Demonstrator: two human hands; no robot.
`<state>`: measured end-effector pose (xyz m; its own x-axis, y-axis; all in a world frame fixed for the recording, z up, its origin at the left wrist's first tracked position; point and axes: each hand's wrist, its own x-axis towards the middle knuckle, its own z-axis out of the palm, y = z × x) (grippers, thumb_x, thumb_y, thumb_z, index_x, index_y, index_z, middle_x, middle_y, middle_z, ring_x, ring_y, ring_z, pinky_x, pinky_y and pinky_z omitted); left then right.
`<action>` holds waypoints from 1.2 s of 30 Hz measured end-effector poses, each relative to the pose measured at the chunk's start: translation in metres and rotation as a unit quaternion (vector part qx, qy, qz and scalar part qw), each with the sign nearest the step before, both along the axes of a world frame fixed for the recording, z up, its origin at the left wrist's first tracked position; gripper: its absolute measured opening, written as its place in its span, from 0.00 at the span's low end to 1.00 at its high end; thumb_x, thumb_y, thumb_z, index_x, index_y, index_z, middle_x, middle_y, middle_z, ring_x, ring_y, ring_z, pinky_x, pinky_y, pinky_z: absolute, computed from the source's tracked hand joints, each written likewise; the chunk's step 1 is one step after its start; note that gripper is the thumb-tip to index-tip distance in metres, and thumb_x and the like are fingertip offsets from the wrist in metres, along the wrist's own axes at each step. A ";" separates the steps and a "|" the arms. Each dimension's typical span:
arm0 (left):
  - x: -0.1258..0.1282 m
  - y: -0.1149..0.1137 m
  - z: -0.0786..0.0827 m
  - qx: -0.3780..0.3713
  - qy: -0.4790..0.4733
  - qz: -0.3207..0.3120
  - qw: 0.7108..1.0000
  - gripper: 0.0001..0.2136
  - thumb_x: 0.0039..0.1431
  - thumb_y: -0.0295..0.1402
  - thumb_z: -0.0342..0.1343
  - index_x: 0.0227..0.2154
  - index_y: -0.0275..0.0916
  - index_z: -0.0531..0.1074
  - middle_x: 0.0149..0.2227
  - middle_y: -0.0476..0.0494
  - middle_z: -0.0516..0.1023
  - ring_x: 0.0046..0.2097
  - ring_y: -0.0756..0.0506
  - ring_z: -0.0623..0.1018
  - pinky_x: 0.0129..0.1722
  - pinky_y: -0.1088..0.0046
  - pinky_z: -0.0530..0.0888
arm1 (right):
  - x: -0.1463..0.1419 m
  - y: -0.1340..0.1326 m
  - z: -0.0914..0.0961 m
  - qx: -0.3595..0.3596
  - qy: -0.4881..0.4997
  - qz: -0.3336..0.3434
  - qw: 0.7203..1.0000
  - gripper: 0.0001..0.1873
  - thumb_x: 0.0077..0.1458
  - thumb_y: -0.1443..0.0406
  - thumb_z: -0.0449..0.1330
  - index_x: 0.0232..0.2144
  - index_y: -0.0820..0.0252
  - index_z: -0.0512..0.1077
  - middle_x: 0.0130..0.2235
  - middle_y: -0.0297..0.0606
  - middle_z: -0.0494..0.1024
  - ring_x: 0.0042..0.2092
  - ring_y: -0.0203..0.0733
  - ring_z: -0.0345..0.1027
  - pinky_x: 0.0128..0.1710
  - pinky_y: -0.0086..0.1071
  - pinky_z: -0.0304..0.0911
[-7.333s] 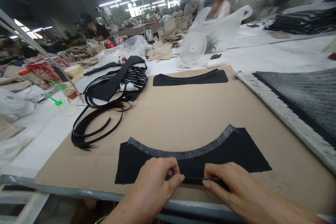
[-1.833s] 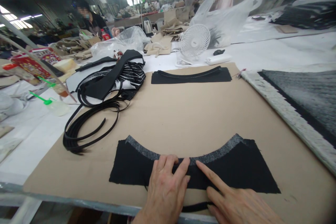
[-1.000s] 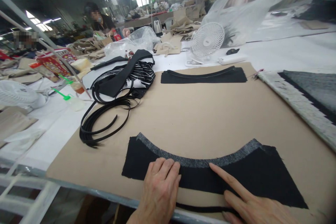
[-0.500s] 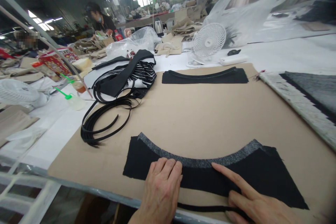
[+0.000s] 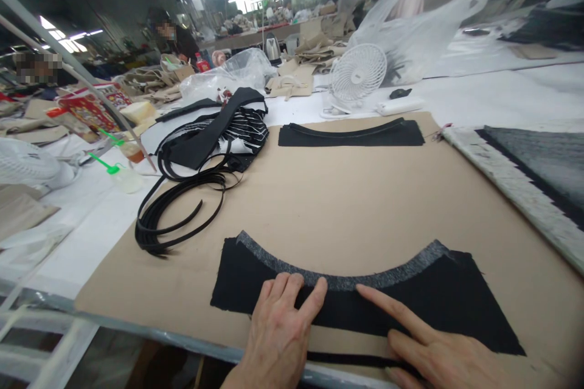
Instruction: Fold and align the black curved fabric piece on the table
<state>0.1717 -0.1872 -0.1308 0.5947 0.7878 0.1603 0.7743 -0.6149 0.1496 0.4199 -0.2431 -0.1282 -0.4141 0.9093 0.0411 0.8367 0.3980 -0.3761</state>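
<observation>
Black fabric piece [image 5: 460, 307] with curved grey trim [image 5: 392, 278] lies flat on tan sheet [image 5: 292, 200], close to near edge of counter [image 5: 182, 341]. Sheet stretches beyond to a second black piece [image 5: 351, 138]; coiled black strips [image 5: 149, 234] flank the left. Left hand [image 5: 283, 319]: fingers spread, tips down on fabric. Right hand [image 5: 433, 343]: index extended to trim, others curled; from here, cannot tell whether pinching narrow black strip [image 5: 349, 359]. Versus preceding frame: left index now parted from its neighbours.

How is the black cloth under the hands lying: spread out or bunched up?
Spread out: the cloth lies flat, both ends in view, left hand and right hand touching it at its grey band.
</observation>
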 end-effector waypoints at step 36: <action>0.003 -0.004 -0.002 0.018 -0.070 -0.005 0.997 0.22 0.60 0.24 0.45 0.56 0.45 0.66 0.43 0.43 0.72 0.44 0.44 0.69 0.43 0.65 0.58 | -0.031 0.017 0.027 0.037 -0.181 0.100 0.978 0.13 0.46 0.73 0.52 0.33 0.59 0.72 0.61 0.48 0.61 0.24 0.42 0.73 0.19 0.36 0.70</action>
